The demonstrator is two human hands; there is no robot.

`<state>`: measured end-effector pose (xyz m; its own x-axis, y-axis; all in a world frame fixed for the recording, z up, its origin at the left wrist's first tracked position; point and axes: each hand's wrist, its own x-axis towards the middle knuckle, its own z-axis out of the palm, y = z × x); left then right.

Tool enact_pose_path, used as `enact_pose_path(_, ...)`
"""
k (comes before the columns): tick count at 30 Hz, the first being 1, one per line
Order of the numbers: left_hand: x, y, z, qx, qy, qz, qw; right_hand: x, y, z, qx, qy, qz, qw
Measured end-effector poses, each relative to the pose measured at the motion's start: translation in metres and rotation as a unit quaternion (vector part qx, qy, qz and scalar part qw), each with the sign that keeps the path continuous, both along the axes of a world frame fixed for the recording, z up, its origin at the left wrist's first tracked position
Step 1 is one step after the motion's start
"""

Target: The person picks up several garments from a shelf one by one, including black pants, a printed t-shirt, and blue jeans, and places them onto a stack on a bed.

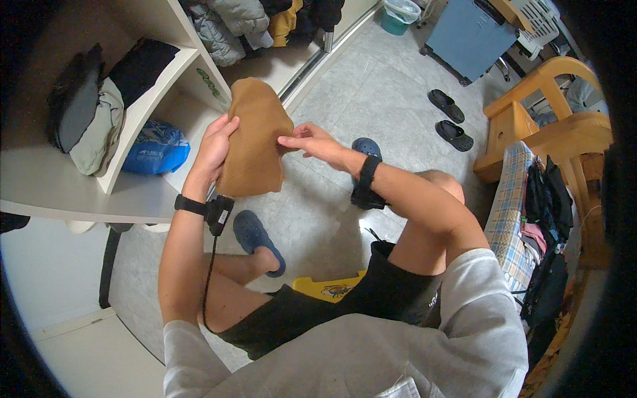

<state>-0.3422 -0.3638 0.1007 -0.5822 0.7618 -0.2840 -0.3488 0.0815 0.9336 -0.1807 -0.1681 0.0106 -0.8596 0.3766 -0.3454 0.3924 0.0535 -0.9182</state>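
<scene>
A folded brown cloth garment (255, 142) hangs in front of me, held up between both hands beside the shelf unit. My left hand (213, 147) is closed on its left edge, with the thumb over the front and some fingers hidden behind the cloth. At the opposite edge, my right hand (312, 142) pinches the cloth between thumb and fingers. Its exact kind of garment cannot be made out. Both wrists wear black straps, the left one with a small black device (219, 213) and a cable.
The white shelf unit (149, 83) at left holds folded dark and pale clothes (99, 126) and a blue plastic bag (158, 147). Jackets (232, 26) hang behind. Right are black clogs (454, 134), a blue-grey suitcase (468, 40) and a wooden bed frame (551, 136). A yellow stool (325, 288) is under me.
</scene>
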Motion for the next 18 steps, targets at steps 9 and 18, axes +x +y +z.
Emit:
enact_pose_path(9, -0.022, 0.004, 0.009, 0.154, -0.149, 0.021, 0.977, -0.002, 0.013, -0.023, -0.543, 0.098, 0.005, 0.834)
enact_pose_path(18, -0.007, 0.006, 0.001, 0.069, 0.066, 0.018, 0.995, 0.018, 0.037, 0.073, -0.373, 0.165, -0.040, 0.912)
